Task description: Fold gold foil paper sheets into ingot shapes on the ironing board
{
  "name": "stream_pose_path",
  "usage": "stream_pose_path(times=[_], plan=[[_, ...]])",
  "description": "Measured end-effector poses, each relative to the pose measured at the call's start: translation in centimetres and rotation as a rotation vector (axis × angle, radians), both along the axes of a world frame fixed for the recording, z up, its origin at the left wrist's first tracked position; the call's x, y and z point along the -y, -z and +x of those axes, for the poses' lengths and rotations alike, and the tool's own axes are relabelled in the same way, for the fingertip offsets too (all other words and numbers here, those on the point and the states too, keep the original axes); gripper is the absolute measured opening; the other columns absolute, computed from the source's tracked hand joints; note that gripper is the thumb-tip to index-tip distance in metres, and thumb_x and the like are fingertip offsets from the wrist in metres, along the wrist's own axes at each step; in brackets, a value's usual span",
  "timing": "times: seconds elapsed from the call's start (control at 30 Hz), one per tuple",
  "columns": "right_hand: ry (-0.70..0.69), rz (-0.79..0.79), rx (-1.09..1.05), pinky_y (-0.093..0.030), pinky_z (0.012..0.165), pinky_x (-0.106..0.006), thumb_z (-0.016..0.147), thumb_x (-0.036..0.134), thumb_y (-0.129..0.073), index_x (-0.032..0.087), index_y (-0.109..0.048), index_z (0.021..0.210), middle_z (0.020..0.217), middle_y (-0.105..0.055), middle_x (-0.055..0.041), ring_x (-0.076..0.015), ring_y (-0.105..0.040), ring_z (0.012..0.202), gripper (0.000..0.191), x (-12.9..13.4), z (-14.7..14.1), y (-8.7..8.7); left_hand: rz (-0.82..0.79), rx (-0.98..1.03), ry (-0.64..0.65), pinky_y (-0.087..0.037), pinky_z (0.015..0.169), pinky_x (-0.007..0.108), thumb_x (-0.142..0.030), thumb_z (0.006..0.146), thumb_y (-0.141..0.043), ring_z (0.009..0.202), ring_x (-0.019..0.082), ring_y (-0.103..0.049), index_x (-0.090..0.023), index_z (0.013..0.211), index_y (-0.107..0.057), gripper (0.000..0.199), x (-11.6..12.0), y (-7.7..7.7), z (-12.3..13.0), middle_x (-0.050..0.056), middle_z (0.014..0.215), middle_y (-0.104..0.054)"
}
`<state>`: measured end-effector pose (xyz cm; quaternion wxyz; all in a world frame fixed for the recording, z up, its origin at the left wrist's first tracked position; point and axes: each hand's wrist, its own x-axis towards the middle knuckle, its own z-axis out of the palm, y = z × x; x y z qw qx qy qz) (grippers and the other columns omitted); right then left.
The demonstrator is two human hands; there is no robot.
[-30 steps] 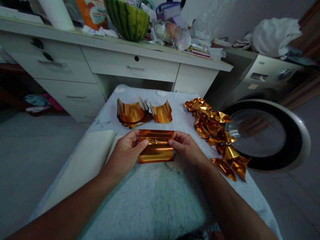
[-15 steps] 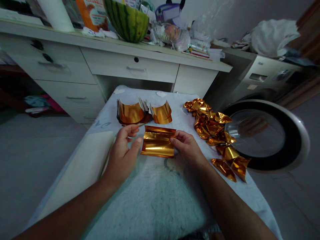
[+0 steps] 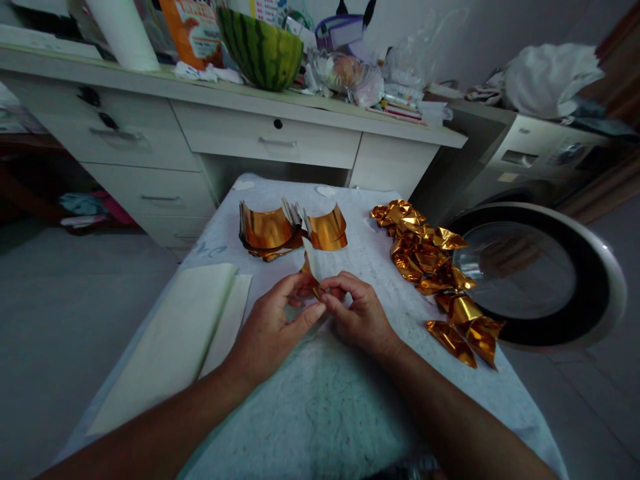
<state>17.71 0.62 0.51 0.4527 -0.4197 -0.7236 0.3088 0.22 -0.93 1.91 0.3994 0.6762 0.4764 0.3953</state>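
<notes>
Over the middle of the cloth-covered table [image 3: 350, 400], my left hand [image 3: 277, 320] and my right hand [image 3: 357, 310] meet with fingertips pinched on one gold foil sheet [image 3: 311, 272]. The sheet stands upright between them, its pale back partly showing; its lower part is hidden by my fingers. Beyond my hands lie two stacks of curved gold sheets, a larger left stack [image 3: 267, 230] and a smaller right stack [image 3: 327, 228]. Several folded gold foil pieces [image 3: 420, 250] lie in a row along the table's right side.
Pale paper sheets [image 3: 170, 333] lie at the table's left edge. Behind is a white counter [image 3: 310, 103] bearing a cut watermelon [image 3: 265, 50], plastic bags and a paper roll [image 3: 125, 37]. On the right, a washing machine's round door [image 3: 520, 273] hangs open beside the table.
The foil sheet, earlier lying flat and held at its right edge, is now upright and bunched between both hands. My left hand has moved right to grip it. The view has shifted slightly.
</notes>
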Motion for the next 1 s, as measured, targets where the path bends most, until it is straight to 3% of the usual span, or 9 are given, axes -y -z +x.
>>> stream_pose_path(times=[0.33,0.53,0.6,0.67,0.73,0.8,0.87,1.0], plan=[[-0.099,0.101,0.168,-0.042,0.071,-0.032,0.089,0.023,-0.059,0.024,-0.065,0.11,0.071,-0.054,0.0012,-0.0158,-0.052,0.07,0.022,0.2,-0.1,-0.2,-0.007,0.035,-0.088,-0.05,0.074,0.03,-0.031,0.086,-0.063,0.081,0.017,-0.065,-0.021,0.103,-0.063,0.02,-0.5,0.2,-0.2,0.001,0.092,-0.07],[-0.133,0.092,0.211,-0.044,0.074,-0.033,0.087,0.022,-0.056,0.024,-0.064,0.112,0.075,-0.056,-0.0001,-0.0167,-0.054,0.074,0.026,0.4,0.1,-0.5,-0.11,0.049,-0.208,-0.041,0.051,0.026,-0.033,0.087,-0.059,0.054,0.016,-0.059,-0.018,0.116,-0.061,0.032,-0.9,0.6,-0.5,-0.004,0.064,-0.065],[-0.014,0.129,0.178,-0.043,0.073,-0.032,0.087,0.021,-0.054,0.022,-0.065,0.098,0.074,-0.056,-0.0006,-0.0167,-0.054,0.074,0.015,0.3,0.4,-0.9,-0.151,0.089,-0.24,-0.041,0.051,0.026,-0.034,0.086,-0.06,0.053,0.016,-0.059,-0.017,0.116,-0.06,0.035,-1.1,0.7,-0.5,-0.005,0.059,-0.063],[0.201,0.155,0.134,-0.043,0.073,-0.032,0.087,0.022,-0.054,0.022,-0.062,0.086,0.076,-0.054,-0.0015,-0.0172,-0.053,0.076,0.008,0.3,0.8,-1.2,-0.185,0.162,-0.219,-0.047,0.057,0.028,-0.033,0.085,-0.06,0.06,0.017,-0.064,-0.017,0.116,-0.06,0.035,-1.3,0.8,-0.5,-0.003,0.065,-0.067],[0.366,0.145,0.089,-0.042,0.074,-0.032,0.084,0.025,-0.058,0.022,-0.059,0.088,0.084,-0.055,-0.0031,-0.0183,-0.052,0.081,0.005,0.1,1.3,-1.5,-0.206,0.25,-0.176,-0.052,0.068,0.029,-0.031,0.085,-0.061,0.07,0.018,-0.068,-0.018,0.115,-0.06,0.033,-1.4,0.9,-0.5,-0.001,0.074,-0.07],[0.37,0.06,0.026,-0.043,0.075,-0.032,0.081,0.031,-0.064,0.021,-0.058,0.097,0.093,-0.057,-0.0044,-0.0188,-0.052,0.085,0.019,-0.1,1.6,-1.6,-0.223,0.314,-0.142,-0.053,0.075,0.031,-0.029,0.084,-0.061,0.076,0.018,-0.069,-0.018,0.114,-0.06,0.031,-1.3,0.8,-0.4,0.001,0.082,-0.072],[0.248,-0.108,-0.077,-0.043,0.072,-0.03,0.082,0.037,-0.064,0.021,-0.059,0.099,0.091,-0.059,-0.0036,-0.0174,-0.053,0.082,0.024,-0.3,1.8,-1.5,-0.238,0.329,-0.117,-0.053,0.079,0.032,-0.028,0.084,-0.061,0.081,0.018,-0.069,-0.018,0.11,-0.061,0.028,-1.2,0.5,-0.4,0.002,0.087,-0.072],[0.083,-0.36,-0.29,-0.039,0.06,-0.025,0.084,0.044,-0.062,0.02,-0.059,0.081,0.073,-0.056,0.001,-0.0131,-0.05,0.067,0.024,-0.7,1.7,-0.9,-0.236,0.365,-0.097,-0.053,0.079,0.032,-0.026,0.082,-0.062,0.09,0.02,-0.067,-0.019,0.108,-0.059,0.027,-1.0,0.0,-0.2,0.004,0.098,-0.071]])
